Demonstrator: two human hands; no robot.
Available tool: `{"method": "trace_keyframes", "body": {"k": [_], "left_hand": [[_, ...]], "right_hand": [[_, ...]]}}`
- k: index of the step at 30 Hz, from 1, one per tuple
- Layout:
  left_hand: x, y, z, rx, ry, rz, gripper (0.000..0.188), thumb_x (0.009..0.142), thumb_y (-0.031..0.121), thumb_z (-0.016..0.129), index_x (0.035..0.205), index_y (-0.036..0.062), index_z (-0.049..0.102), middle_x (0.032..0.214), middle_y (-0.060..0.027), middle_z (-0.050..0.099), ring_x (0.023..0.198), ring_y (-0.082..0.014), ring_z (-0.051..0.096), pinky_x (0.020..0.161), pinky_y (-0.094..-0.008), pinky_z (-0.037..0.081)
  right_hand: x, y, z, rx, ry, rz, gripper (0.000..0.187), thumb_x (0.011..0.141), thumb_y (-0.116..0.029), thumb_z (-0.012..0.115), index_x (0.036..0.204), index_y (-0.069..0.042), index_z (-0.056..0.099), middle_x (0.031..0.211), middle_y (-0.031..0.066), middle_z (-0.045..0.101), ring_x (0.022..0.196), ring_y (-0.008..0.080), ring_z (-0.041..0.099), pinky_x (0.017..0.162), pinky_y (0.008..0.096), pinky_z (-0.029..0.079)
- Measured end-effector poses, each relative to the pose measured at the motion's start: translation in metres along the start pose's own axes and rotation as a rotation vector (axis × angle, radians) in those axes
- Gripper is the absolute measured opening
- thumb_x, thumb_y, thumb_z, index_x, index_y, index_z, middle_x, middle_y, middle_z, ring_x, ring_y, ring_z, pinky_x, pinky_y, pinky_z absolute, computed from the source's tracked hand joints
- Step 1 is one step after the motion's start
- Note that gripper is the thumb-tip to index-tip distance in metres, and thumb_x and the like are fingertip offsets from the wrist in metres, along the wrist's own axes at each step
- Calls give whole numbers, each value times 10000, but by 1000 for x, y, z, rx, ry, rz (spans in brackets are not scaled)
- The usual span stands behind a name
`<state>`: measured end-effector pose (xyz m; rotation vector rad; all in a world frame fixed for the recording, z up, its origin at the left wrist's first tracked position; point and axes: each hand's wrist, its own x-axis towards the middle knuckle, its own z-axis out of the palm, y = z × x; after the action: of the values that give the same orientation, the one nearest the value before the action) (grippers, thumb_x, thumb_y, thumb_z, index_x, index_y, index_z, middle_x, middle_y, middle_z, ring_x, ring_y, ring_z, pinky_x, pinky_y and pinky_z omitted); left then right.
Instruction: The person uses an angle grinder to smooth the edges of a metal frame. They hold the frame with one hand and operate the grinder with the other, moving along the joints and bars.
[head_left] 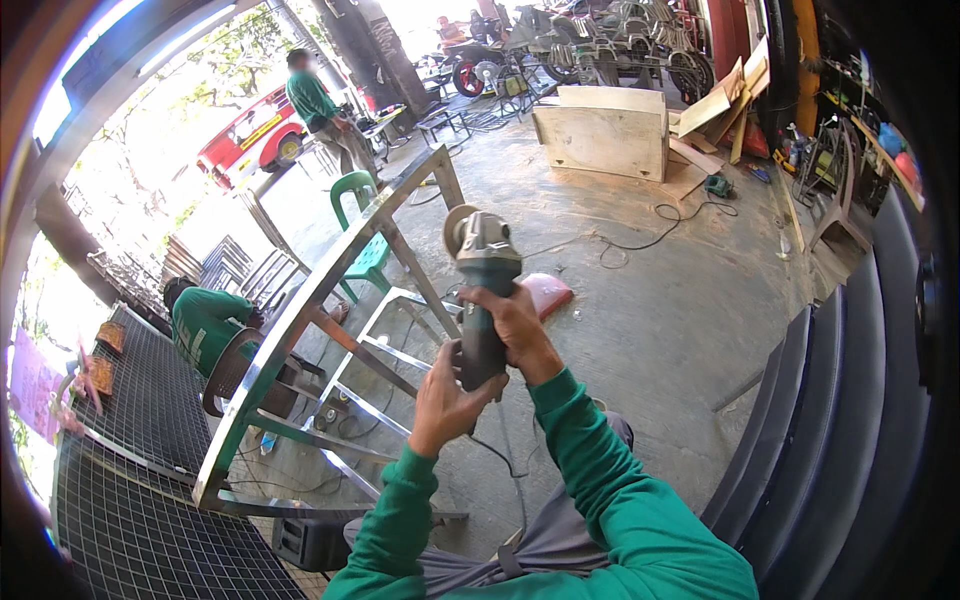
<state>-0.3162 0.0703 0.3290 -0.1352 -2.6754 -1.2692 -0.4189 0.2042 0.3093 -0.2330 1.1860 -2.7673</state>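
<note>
Both my hands grip an angle grinder with a dark green body and a grey metal head, held up in front of me. My right hand wraps its body from the right, just behind the head. Lower down, my left hand closes round the rear of the body, from which a dark cord hangs. The grinder's round disc points up and left, apart from the metal frame. That frame of welded square tubes stands tilted to my left, with shiny ground patches along its bars.
Black padded panels stand in a row at right. Behind the frame are a green plastic chair and a seated person; another person stands farther off. A plywood box and a corded green tool rest on the floor.
</note>
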Motion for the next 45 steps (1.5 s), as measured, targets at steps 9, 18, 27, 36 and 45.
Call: {"method": "trace_keyframes", "body": {"k": [9,18,27,36,45], "left_hand": [[-32,-51,-82,43,875,43,405,866,174,762,1178,34,543,1157,-108,550,1053,-203,526,873,-359,446],[60,-72,-61,-609,680,53,300,1020,161,629,754,124,495,590,48,420,502,-54,403,504,-261,399],[67,-90,-52,-510,785,171,358,1010,128,618,702,137,435,557,61,363,438,-31,323,397,-232,310],[67,-88,-48,-511,830,187,324,1007,111,619,718,105,473,559,52,379,435,-28,325,380,-229,299],[66,-85,-46,-505,835,182,340,997,121,640,700,94,479,546,45,387,422,-43,346,369,-235,301]], "right_hand": [[48,-27,-35,-2,41,-151,329,769,-110,820,1044,-19,664,849,54,667,645,155,644,583,313,547],[106,-37,-15,-52,82,-63,347,777,-108,804,1077,31,698,859,52,676,655,150,613,575,346,501],[121,-40,1,-20,21,-171,323,743,-152,826,998,-7,691,790,44,632,628,150,609,538,337,503],[119,-51,5,10,42,1,335,757,-146,829,1020,-5,677,804,48,614,622,167,611,537,371,535],[120,-59,17,13,106,-45,311,754,-99,808,992,53,679,802,96,654,606,196,628,536,376,525]]}}
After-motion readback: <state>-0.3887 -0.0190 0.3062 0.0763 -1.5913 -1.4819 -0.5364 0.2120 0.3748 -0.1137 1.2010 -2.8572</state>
